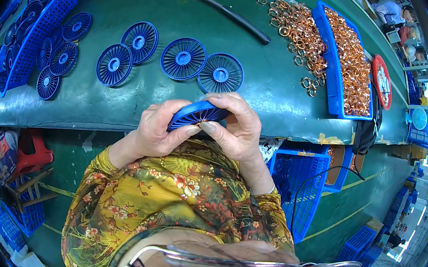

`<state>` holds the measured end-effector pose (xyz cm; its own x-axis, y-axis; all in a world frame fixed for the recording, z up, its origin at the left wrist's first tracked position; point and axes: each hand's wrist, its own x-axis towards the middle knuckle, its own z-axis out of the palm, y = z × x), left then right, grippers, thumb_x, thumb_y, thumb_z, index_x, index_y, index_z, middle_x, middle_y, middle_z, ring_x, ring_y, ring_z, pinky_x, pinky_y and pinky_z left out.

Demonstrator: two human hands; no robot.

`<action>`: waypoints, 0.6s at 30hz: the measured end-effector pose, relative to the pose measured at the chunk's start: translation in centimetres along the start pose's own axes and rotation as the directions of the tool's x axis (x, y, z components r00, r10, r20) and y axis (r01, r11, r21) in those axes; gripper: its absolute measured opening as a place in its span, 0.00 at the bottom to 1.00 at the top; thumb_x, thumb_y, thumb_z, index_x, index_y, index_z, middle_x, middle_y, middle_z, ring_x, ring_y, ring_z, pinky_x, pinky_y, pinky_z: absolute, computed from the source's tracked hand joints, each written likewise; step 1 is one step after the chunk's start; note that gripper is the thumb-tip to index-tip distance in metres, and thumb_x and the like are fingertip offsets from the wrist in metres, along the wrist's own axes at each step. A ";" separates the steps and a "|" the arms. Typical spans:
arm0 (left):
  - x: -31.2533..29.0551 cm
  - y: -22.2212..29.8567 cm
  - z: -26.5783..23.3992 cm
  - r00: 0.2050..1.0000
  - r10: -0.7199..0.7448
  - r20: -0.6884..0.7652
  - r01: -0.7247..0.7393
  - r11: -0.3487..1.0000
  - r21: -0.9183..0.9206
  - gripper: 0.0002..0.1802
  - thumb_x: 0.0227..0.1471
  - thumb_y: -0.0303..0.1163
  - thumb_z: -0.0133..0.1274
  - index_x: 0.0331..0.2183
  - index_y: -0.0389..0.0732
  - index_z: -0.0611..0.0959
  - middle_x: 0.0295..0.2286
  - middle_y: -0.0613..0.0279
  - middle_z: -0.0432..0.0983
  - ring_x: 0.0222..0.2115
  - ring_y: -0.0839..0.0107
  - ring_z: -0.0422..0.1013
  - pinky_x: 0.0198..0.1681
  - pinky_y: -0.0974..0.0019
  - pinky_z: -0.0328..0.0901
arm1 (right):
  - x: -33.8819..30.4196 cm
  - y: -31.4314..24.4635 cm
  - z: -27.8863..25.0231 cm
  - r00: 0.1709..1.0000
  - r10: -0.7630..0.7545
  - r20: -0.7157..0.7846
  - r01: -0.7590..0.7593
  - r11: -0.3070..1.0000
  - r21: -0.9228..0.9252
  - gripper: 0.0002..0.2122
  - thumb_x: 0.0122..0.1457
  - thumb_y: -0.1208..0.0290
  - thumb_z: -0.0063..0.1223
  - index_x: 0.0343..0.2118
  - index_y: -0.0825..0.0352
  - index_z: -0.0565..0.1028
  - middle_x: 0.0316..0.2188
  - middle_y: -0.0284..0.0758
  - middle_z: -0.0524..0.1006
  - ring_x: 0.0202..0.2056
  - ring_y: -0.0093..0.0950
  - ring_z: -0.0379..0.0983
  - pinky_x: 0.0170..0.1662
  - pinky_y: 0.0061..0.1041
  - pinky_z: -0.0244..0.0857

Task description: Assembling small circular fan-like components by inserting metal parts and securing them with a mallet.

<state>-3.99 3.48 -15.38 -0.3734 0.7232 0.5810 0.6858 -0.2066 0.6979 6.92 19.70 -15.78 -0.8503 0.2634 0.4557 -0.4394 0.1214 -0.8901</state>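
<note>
A blue plastic spoked wheel (191, 115) is held tilted at the table's front edge, between both my hands. My left hand (156, 129) pinches its left rim with thumb and fingers. My right hand (236, 128) grips its right side, and the right thumb presses near the middle. A small copper-coloured glint shows at the thumb tips; whether it is a ring I cannot tell. Beyond my hands lie similar wheels: one pair with a wheel (183, 58) and another (221, 74), and a second pair with a wheel (114, 64) and another (139, 42).
More wheels (63, 59) lie by a blue basket (40, 37) of wheels at left. A hammer (226, 12) rests at the back. At right, loose copper rings (300, 35) lie beside a blue tray (331, 67) full of them. Below the table stands a blue crate (311, 196).
</note>
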 end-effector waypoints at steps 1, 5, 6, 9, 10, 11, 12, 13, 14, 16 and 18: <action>-0.1 0.1 0.2 0.999 -0.039 -0.016 0.039 0.999 -0.021 0.22 0.47 0.31 0.62 0.41 0.33 0.73 0.27 0.53 0.77 0.23 0.64 0.76 0.25 0.67 0.69 | 0.0 0.0 0.0 1.000 0.021 0.003 -0.021 1.000 0.008 0.19 0.50 0.77 0.60 0.47 0.68 0.73 0.44 0.40 0.76 0.47 0.36 0.72 0.49 0.31 0.66; -0.3 1.1 1.6 0.867 -0.499 -0.003 0.414 0.722 -0.555 0.20 0.54 0.30 0.55 0.47 0.34 0.70 0.37 0.62 0.74 0.37 0.78 0.71 0.42 0.72 0.66 | 1.3 -0.6 0.4 0.999 -0.036 -0.021 0.029 0.956 -0.293 0.21 0.49 0.76 0.61 0.49 0.66 0.73 0.50 0.42 0.72 0.53 0.39 0.68 0.55 0.33 0.62; -0.2 1.0 1.8 0.844 -0.536 -0.013 0.414 0.667 -0.620 0.20 0.55 0.30 0.53 0.48 0.34 0.70 0.39 0.63 0.73 0.39 0.79 0.69 0.43 0.73 0.65 | 1.3 -0.4 0.4 0.995 -0.096 0.007 0.089 0.889 -0.448 0.20 0.48 0.75 0.61 0.47 0.67 0.75 0.51 0.44 0.71 0.54 0.41 0.66 0.56 0.34 0.60; -0.5 0.3 2.1 0.805 -0.593 -0.020 0.419 0.592 -0.689 0.19 0.58 0.31 0.49 0.50 0.34 0.68 0.40 0.64 0.72 0.40 0.79 0.68 0.45 0.73 0.64 | 1.5 -0.2 0.1 0.968 -0.217 0.122 0.245 0.735 -0.632 0.17 0.45 0.70 0.65 0.41 0.65 0.79 0.51 0.44 0.71 0.55 0.42 0.65 0.58 0.38 0.58; -0.4 0.5 2.3 0.794 -0.608 0.005 0.410 0.529 -0.743 0.19 0.59 0.31 0.48 0.50 0.34 0.68 0.41 0.64 0.72 0.41 0.79 0.68 0.46 0.73 0.64 | 1.5 -0.3 0.0 0.965 -0.225 0.137 0.258 0.703 -0.663 0.18 0.43 0.68 0.66 0.40 0.65 0.79 0.50 0.42 0.72 0.54 0.42 0.66 0.57 0.40 0.58; -0.3 0.7 2.4 0.782 -0.622 0.036 0.402 0.460 -0.792 0.19 0.60 0.32 0.48 0.50 0.34 0.68 0.41 0.63 0.71 0.41 0.79 0.68 0.46 0.73 0.64 | 1.3 -0.3 0.0 0.962 -0.231 0.146 0.266 0.669 -0.695 0.19 0.41 0.67 0.67 0.39 0.65 0.79 0.48 0.40 0.74 0.54 0.41 0.67 0.57 0.41 0.58; -0.3 0.6 2.6 0.777 -0.626 0.061 0.412 0.434 -0.801 0.19 0.60 0.34 0.46 0.50 0.34 0.68 0.41 0.62 0.71 0.42 0.79 0.67 0.47 0.73 0.63 | 1.1 -0.1 0.4 0.963 -0.257 0.087 0.239 0.654 -0.717 0.18 0.40 0.66 0.68 0.36 0.66 0.79 0.43 0.37 0.77 0.52 0.39 0.69 0.57 0.44 0.57; -0.4 0.7 2.4 0.777 -0.627 0.062 0.413 0.433 -0.801 0.19 0.60 0.34 0.46 0.50 0.34 0.68 0.41 0.62 0.71 0.42 0.79 0.67 0.47 0.73 0.63 | 0.8 0.0 0.7 0.963 -0.256 0.086 0.238 0.655 -0.718 0.18 0.40 0.66 0.68 0.36 0.66 0.79 0.43 0.37 0.77 0.52 0.39 0.69 0.57 0.44 0.57; -0.3 0.7 2.2 0.761 -0.639 0.112 0.440 0.382 -0.812 0.19 0.61 0.34 0.46 0.50 0.34 0.68 0.41 0.62 0.71 0.42 0.79 0.67 0.47 0.73 0.63 | 0.6 0.1 1.0 0.965 -0.257 0.052 0.209 0.633 -0.745 0.17 0.40 0.65 0.68 0.34 0.65 0.80 0.41 0.35 0.78 0.51 0.36 0.70 0.58 0.44 0.55; -0.2 0.8 1.9 0.743 -0.649 0.163 0.467 0.329 -0.821 0.20 0.61 0.35 0.46 0.50 0.34 0.68 0.41 0.62 0.71 0.41 0.79 0.67 0.46 0.73 0.64 | 0.5 0.0 1.1 0.966 -0.258 0.017 0.177 0.611 -0.771 0.16 0.40 0.64 0.67 0.33 0.64 0.80 0.40 0.32 0.79 0.51 0.34 0.71 0.59 0.45 0.53; -0.3 1.1 1.6 0.755 -0.625 0.198 0.479 0.319 -0.818 0.20 0.61 0.36 0.45 0.51 0.34 0.68 0.42 0.62 0.71 0.41 0.79 0.68 0.46 0.73 0.64 | 0.5 -0.4 0.7 0.955 -0.257 0.147 0.274 0.574 -0.772 0.15 0.41 0.64 0.67 0.33 0.63 0.80 0.40 0.29 0.79 0.51 0.33 0.71 0.61 0.47 0.49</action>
<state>-2.11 4.13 -15.47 -0.5868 0.8057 -0.0806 -0.4708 -0.2585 0.8435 6.50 19.07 -15.19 -0.7415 0.0796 0.6662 -0.2614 0.8802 -0.3961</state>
